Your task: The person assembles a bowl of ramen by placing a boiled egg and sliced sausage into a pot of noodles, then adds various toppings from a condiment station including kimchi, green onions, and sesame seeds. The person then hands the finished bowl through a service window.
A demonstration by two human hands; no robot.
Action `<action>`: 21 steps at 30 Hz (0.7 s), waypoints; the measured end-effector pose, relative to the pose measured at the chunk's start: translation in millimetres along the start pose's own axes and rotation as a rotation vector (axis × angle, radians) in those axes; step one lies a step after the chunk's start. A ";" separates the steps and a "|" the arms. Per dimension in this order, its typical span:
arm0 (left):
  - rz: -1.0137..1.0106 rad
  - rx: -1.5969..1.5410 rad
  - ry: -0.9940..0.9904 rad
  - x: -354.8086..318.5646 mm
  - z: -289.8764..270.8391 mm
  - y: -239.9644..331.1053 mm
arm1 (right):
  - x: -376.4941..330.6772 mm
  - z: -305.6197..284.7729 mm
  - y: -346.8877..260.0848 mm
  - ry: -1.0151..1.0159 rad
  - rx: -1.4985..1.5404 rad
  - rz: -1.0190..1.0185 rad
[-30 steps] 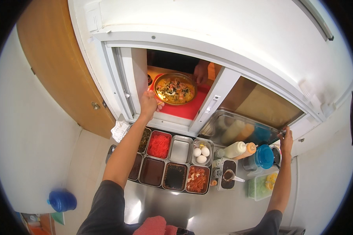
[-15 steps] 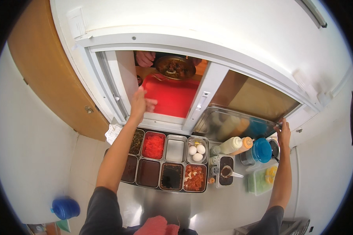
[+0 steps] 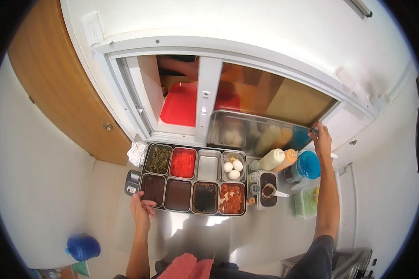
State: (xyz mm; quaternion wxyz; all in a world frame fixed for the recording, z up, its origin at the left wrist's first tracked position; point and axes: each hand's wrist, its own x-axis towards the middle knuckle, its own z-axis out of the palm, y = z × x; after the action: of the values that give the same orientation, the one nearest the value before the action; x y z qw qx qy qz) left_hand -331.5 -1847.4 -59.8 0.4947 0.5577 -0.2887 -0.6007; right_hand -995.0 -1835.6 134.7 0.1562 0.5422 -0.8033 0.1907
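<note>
My right hand (image 3: 321, 139) is shut on the right edge of the sliding window pane (image 3: 265, 100) above the counter. Fingers apart and holding nothing, my left hand (image 3: 141, 211) hovers at the front left corner of a block of steel ingredient pans (image 3: 146, 197). The pans hold green bits (image 3: 159, 159), red shreds (image 3: 183, 163), eggs (image 3: 232, 166), dark sauces (image 3: 178, 195) and an orange mix (image 3: 231, 199); one pan (image 3: 208, 167) is bare. Through the narrow window opening I see a red tray (image 3: 179, 104) and another person's arm (image 3: 181, 65).
Two squeeze bottles (image 3: 274, 159), a blue-lidded tub (image 3: 307, 165), a small dark pot with a spoon (image 3: 267, 190) and a green box (image 3: 307, 202) stand right of the pans. A wooden door (image 3: 65, 93) is at left, a blue object (image 3: 82, 247) is low left, and a pink cloth (image 3: 186, 267) lies near me.
My left hand drew back from the window opening down to the counter. The bowl of food left the red tray with the other person. The pane slid left, narrowing the opening.
</note>
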 end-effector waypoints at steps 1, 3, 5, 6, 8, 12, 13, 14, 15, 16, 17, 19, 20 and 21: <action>-0.008 -0.004 0.025 -10.5 -11.5 -5.1 | 0.0 2.0 -9.1 -0.006 -0.003 -0.011; -0.021 0.005 0.078 -25.2 -27.7 -9.7 | 0.4 8.7 -25.9 -0.033 0.003 0.021; -0.042 0.030 0.134 -35.7 -39.9 -10.6 | -0.9 12.2 -39.8 -0.020 -0.004 -0.056; -0.025 0.030 0.130 -38.9 -44.6 -10.8 | -0.6 14.5 -46.5 -0.018 -0.022 -0.077; -0.006 0.029 0.140 -43.0 -52.1 -10.7 | -0.5 19.5 -59.3 0.007 -0.014 -0.137; 0.034 0.007 0.165 -47.6 -63.1 -15.2 | 0.6 32.6 -83.4 -0.003 0.020 -0.120; 0.051 0.004 0.158 -48.2 -65.6 -16.8 | 2.1 35.6 -88.8 0.004 0.012 -0.111; 0.063 0.004 0.139 -48.6 -66.0 -19.2 | 2.2 39.0 -94.8 0.019 0.020 -0.129; 0.055 -0.003 0.144 -48.7 -65.5 -21.4 | 2.2 42.5 -101.1 0.012 0.008 -0.109; 0.046 -0.009 0.146 -48.8 -65.4 -22.4 | 2.2 45.9 -107.5 -0.010 -0.013 -0.093; 0.034 -0.025 0.161 -48.9 -64.5 -22.8 | 0.0 48.2 -114.1 0.016 0.007 -0.114; 0.038 0.032 0.131 -49.6 -60.9 -22.8 | -0.3 54.2 -131.0 0.054 0.068 -0.137; 0.037 0.056 0.147 -49.9 -59.3 -21.6 | -1.1 56.5 -139.7 0.063 0.059 -0.131; 0.040 0.069 0.133 -50.2 -57.7 -20.0 | -0.7 58.7 -149.1 0.067 0.056 -0.122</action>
State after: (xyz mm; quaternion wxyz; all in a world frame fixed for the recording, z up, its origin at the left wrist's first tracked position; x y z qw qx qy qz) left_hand -287.5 -1782.7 -70.6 0.5054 0.6072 -0.2867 -0.5419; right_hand -858.6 -1913.6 103.3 0.1791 0.5876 -0.7575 0.2210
